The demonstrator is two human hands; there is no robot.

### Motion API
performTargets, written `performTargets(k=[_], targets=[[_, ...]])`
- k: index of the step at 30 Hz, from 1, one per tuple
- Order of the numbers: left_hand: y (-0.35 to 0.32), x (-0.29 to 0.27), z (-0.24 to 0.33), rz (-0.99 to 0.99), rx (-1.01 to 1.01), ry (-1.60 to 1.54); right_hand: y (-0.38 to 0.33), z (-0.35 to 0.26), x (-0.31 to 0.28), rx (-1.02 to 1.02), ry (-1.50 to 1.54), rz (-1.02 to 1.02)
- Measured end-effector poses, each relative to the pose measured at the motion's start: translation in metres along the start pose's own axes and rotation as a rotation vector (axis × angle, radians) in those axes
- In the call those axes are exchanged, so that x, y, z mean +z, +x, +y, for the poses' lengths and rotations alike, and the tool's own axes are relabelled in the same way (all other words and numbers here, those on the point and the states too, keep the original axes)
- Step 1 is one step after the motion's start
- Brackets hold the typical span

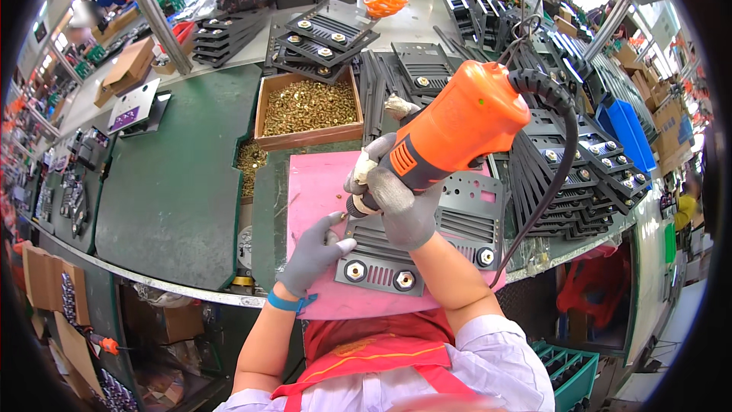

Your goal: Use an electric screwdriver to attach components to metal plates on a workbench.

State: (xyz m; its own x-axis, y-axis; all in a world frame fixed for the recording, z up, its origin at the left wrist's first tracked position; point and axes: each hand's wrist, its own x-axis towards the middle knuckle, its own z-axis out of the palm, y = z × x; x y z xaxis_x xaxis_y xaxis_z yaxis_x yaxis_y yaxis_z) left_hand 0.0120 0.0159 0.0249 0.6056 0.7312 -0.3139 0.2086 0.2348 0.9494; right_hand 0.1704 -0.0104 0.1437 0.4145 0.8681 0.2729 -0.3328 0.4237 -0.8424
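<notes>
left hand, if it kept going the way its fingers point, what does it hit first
The left hand points up and to the right, fingertips at the edge of the dark metal panel. Going on, it would probably first meet the orange electric screwdriver tip and the right hand, though depth is unclear.

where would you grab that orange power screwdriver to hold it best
Around the narrow ribbed neck of the orange screwdriver, where the right hand wraps it now, coming from the person's side. The fat rear end carries the black cable, and the tip points down at the grey panel.
</notes>
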Motion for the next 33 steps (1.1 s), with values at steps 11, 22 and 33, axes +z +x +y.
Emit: performTargets(k=[11, 22, 33], targets=[[-0.002, 0.008, -0.006, 0.057, -0.015, 0.078, 0.005, 0.025, -0.016, 0.092, -0.102, -0.015], [0.008, 0.010, -0.015, 0.121, 0.070, 0.111, 0.020, 0.042, -0.031, -0.094, -0.156, -0.245], [0.008, 0.009, -0.020, 0.097, 0.038, 0.097, 0.025, 0.051, -0.034, -0.024, -0.138, -0.461]])
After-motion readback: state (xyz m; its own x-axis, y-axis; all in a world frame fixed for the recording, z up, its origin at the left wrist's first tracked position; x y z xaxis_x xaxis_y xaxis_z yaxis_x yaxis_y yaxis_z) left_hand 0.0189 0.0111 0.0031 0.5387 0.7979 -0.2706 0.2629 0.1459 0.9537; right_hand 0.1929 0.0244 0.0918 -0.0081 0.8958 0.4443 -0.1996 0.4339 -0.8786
